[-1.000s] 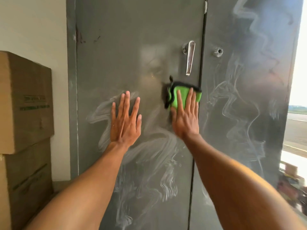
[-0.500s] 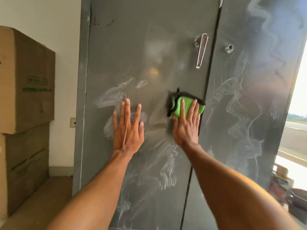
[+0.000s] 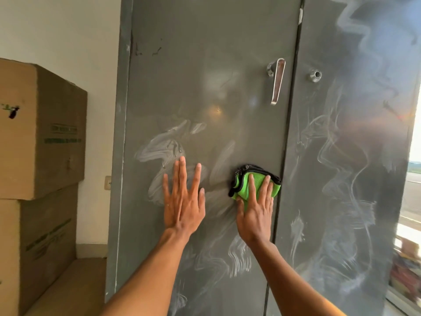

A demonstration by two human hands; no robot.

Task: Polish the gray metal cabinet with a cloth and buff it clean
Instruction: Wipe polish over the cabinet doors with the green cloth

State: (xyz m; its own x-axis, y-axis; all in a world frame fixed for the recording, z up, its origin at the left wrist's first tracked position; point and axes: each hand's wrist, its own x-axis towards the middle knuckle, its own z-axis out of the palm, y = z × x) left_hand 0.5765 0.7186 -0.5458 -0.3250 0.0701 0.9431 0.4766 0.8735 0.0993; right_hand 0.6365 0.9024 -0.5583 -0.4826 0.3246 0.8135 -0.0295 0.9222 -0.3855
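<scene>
Cloth (image 3: 245, 187) flat under right fingers (image 3: 251, 185).

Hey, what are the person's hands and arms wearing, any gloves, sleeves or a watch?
Both the left hand and right hand are bare, no gloves. Both forearms are uncovered down to the frame edge: no sleeves, watch or wristband in view.

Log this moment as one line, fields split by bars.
step: polishing | right hand: presses green cloth on cabinet door | left hand: flat on door | white streaks: visible
</scene>
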